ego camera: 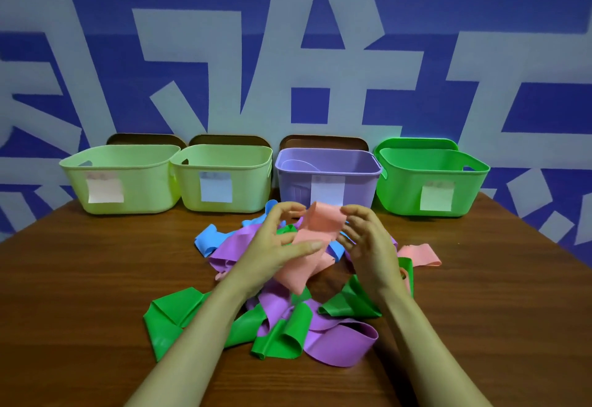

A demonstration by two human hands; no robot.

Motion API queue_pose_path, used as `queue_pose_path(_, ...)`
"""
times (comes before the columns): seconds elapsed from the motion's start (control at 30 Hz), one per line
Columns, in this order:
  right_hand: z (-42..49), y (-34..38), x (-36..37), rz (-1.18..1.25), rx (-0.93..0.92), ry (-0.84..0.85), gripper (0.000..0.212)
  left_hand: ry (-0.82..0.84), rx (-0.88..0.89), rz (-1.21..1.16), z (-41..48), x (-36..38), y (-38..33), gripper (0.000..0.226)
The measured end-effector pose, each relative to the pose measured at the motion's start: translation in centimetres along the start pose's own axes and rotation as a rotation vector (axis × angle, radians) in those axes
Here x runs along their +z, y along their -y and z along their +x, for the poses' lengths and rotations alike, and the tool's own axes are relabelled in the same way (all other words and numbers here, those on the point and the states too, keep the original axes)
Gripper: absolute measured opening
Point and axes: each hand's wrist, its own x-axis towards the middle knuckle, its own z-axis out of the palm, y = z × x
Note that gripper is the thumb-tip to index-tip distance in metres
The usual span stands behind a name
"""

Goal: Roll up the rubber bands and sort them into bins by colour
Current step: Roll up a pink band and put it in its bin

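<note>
Above a heap of wide rubber bands I hold a pink band (315, 233) with both hands. My left hand (278, 240) pinches its left side between thumb and fingers. My right hand (365, 240) grips its upper right edge. The band's lower end hangs down over the heap. Green bands (173, 313), purple bands (339, 339), blue bands (206, 238) and another pink band (419, 254) lie loose on the wooden table (80, 278). At the back stands a row of bins: two pale yellow-green bins (134, 163) (243, 163), a purple bin (298, 179) and a green bin (400, 182).
Each bin carries a paper label on its front wall. Brown lids lean behind the first three bins, a green one behind the green bin. A blue wall with pale shapes rises right behind them. Bare tabletop lies left and right of the heap.
</note>
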Motion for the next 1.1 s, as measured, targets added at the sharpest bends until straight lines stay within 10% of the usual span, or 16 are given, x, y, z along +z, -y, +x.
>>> queue_pose_path(0.4,2.4,6.5,2.9,-0.409,-0.222,0.252,0.04,-0.198,0.219,0.264,3.7,0.3,-6.4,0.005)
queue_pose_path(0.77,4.8,15.0,6.9,-0.975,-0.429,0.301,0.055,-0.181,0.281,0.249,3.8,1.5,-12.4,0.022)
queue_pose_path(0.97,4.2,15.8,7.2,-1.364,-0.69,0.306,0.013,-0.198,0.094,0.256,3.5,1.4,-14.0,0.015)
queue_pose_path(1.1,3.7,16.2,7.5,-1.255,-0.443,0.33,0.008,-0.041,0.119,0.54,2.7,1.0,-13.4,0.045)
